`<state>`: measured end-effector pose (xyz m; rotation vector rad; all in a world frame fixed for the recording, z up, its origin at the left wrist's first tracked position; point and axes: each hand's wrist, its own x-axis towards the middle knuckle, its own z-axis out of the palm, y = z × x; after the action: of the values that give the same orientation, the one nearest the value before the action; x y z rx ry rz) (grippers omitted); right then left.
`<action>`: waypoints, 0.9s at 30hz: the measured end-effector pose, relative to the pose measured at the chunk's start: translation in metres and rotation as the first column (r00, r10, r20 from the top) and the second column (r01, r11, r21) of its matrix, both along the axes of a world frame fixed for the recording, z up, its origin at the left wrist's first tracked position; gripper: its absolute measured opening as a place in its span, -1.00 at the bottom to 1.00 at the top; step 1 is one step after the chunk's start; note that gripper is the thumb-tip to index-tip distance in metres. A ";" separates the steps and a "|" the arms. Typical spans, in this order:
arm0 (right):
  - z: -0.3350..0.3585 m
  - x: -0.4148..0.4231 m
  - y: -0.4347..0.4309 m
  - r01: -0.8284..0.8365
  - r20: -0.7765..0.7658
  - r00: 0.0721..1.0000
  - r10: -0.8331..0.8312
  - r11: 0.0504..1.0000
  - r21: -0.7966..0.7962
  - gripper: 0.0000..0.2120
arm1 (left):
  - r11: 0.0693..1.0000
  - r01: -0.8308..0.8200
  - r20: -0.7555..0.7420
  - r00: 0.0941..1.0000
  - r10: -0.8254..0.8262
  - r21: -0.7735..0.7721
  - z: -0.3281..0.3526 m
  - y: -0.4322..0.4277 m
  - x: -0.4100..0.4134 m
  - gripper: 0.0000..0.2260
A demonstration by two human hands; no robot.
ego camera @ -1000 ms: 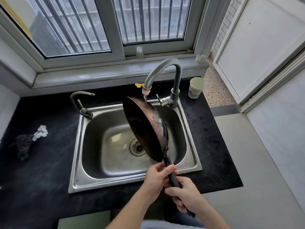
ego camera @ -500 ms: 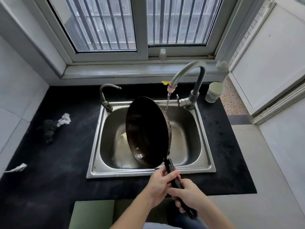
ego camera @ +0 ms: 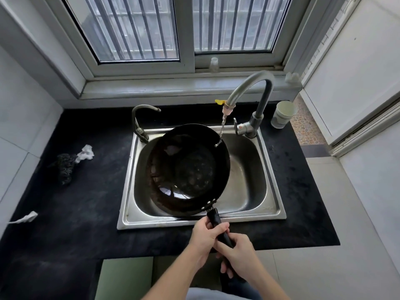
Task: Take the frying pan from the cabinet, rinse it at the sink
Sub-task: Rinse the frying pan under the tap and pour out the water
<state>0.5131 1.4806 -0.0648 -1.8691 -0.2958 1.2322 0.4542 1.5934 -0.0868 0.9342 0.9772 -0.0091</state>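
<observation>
The dark frying pan hangs over the steel sink, its inside facing up towards me. A thin stream of water from the tall curved tap lands on the pan's far right rim. My left hand grips the black handle nearer the pan. Just behind it, my right hand holds the handle's end. Both hands are over the counter's front edge.
A smaller second tap stands at the sink's back left. A paper cup sits on the black counter right of the tall tap. A dark scrubber and crumpled tissue lie left of the sink.
The pan has turned from standing nearly on edge to lying flatter with its inside facing up. The water now strikes its rim. Both hands stay on the handle.
</observation>
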 end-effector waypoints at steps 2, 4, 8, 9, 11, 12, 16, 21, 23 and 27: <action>-0.006 -0.006 0.002 0.018 -0.047 0.999 -0.017 1.000 0.011 -0.71 | 1.000 -0.002 -0.047 0.999 0.003 0.026 -0.004 0.000 -0.006 -0.75; -0.012 -0.012 0.002 0.042 -0.095 0.995 -0.040 0.999 0.014 -0.68 | 0.999 -0.008 -0.065 0.998 0.011 0.037 -0.009 -0.002 -0.012 -0.77; -0.019 -0.021 -0.001 0.115 -0.166 0.980 -0.106 0.992 0.046 -0.72 | 0.998 0.017 -0.094 0.996 -0.011 0.064 -0.016 -0.004 -0.016 -0.76; -0.021 -0.021 -0.002 0.127 -0.168 0.979 -0.115 0.990 0.056 -0.72 | 0.998 0.020 -0.090 0.996 -0.014 0.063 -0.017 -0.005 -0.017 -0.76; -0.025 -0.021 -0.005 0.140 -0.168 0.978 -0.125 0.987 0.076 -0.71 | 0.999 0.004 -0.083 0.997 -0.001 0.035 -0.018 -0.008 -0.017 -0.75; -0.027 -0.021 -0.007 0.146 -0.168 0.977 -0.130 0.986 0.083 -0.71 | 1.000 -0.012 -0.082 0.997 0.013 0.008 -0.018 -0.009 -0.016 -0.74; -0.035 -0.022 -0.008 0.191 -0.162 0.971 -0.175 0.978 0.084 -0.69 | 0.992 -0.020 -0.089 0.996 0.009 -0.123 -0.013 -0.013 -0.012 -0.75; -0.034 -0.024 0.000 0.223 -0.116 0.970 -0.213 0.971 0.088 -0.72 | 0.989 0.059 -0.072 0.995 -0.069 -0.135 -0.010 -0.008 -0.010 -0.72; -0.033 -0.024 0.002 0.200 -0.099 0.976 -0.192 0.976 0.084 -0.75 | 0.990 0.083 -0.068 0.994 -0.091 -0.116 -0.013 -0.005 -0.009 -0.73; -0.029 -0.008 -0.004 0.038 -0.084 0.996 -0.034 0.998 0.049 -0.91 | 0.993 0.101 -0.086 0.991 -0.106 -0.065 -0.014 -0.007 -0.006 -0.82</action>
<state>0.5051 1.4766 -0.0933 -1.7673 -0.2443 1.2632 0.4483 1.5864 -0.1011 0.9339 1.0050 -0.1688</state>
